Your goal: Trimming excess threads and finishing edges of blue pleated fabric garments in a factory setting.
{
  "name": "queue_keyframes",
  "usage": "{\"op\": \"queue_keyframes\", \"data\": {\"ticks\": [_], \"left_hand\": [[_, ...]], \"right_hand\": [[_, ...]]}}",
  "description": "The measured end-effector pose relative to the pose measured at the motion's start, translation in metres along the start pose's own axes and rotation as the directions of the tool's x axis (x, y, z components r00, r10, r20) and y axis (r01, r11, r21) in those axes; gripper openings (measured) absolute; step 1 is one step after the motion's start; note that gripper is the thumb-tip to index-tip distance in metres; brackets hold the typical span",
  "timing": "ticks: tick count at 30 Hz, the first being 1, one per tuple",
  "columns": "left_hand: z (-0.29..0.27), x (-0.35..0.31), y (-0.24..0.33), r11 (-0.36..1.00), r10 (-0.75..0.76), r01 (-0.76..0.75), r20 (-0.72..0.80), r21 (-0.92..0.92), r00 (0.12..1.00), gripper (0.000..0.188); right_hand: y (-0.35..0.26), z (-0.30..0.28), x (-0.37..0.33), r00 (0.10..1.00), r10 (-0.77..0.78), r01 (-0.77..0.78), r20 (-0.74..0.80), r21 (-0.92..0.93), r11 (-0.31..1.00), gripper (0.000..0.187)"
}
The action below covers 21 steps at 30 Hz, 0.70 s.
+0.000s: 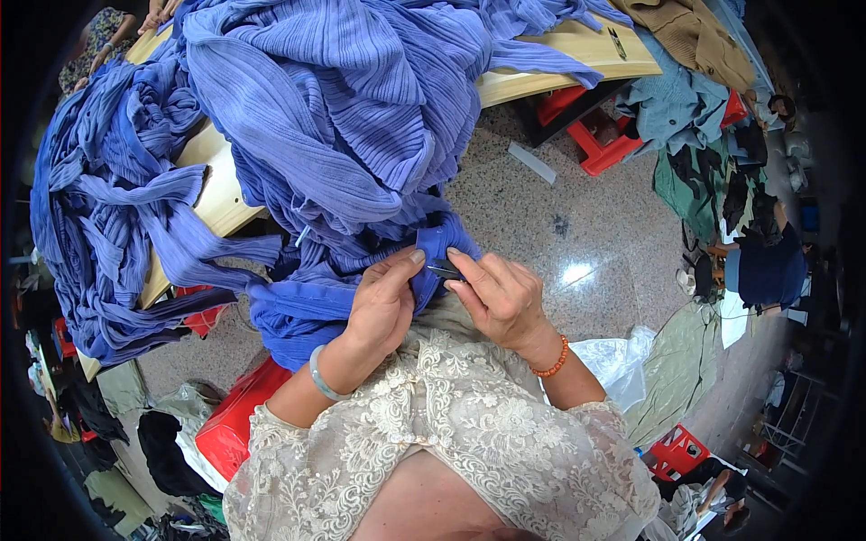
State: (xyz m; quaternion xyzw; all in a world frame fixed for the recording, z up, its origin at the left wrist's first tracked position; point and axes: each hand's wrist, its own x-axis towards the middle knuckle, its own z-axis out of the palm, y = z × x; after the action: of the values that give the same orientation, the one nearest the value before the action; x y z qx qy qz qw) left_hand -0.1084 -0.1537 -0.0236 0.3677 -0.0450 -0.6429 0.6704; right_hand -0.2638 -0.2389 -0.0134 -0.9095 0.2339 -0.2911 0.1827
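A blue ribbed knit garment (pixel 298 311) lies gathered over my lap and hangs down from the pile. My left hand (pixel 383 298) pinches its smooth edge band (pixel 433 242) between thumb and fingers. Close beside it, my right hand (pixel 496 293) is closed on small black thread snips (pixel 442 268), their tip at the cloth by my left thumb. The fingers partly cover the snips, so I cannot tell whether the blades touch a thread. In front of me, a large heap of blue ribbed garments (pixel 334 99) spreads over the pale wooden table (pixel 221 194).
Another pair of dark snips (pixel 617 42) lies on the table's right part. A red stool (pixel 600 144) stands beneath, with teal garments (pixel 672 104) beyond it. Clear plastic (pixel 609 365) lies on the floor at my right. Other people, such as one in dark blue (pixel 771 261), are around.
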Motion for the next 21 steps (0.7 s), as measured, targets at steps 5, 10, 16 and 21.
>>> {"op": "queue_keyframes", "data": {"ticks": [5, 10, 16, 21], "left_hand": [[-0.0018, 0.0014, -0.0013, 1.0, -0.004, 0.004, -0.011, -0.002, 1.0, 0.027], [-0.0029, 0.0033, -0.002, 0.999, 0.01, -0.012, -0.049, -0.029, 0.999, 0.023], [0.0015, 0.002, 0.0019, 0.999, 0.009, -0.012, -0.065, -0.04, 0.998, 0.023], [0.0022, 0.002, 0.0011, 1.0, 0.016, -0.017, -0.02, -0.026, 1.0, 0.024]], "right_hand": [[0.001, 0.0018, -0.0021, 1.0, -0.026, 0.026, 0.0, -0.024, 0.999, 0.03], [0.0035, 0.0016, -0.0042, 0.999, -0.047, 0.047, 0.011, -0.036, 0.998, 0.028], [0.0039, 0.0022, -0.0048, 0.992, 0.012, -0.003, -0.122, 0.079, 0.997, 0.027], [0.0011, -0.0002, -0.0035, 1.0, 0.014, -0.014, -0.012, 0.031, 0.999, 0.03]]}}
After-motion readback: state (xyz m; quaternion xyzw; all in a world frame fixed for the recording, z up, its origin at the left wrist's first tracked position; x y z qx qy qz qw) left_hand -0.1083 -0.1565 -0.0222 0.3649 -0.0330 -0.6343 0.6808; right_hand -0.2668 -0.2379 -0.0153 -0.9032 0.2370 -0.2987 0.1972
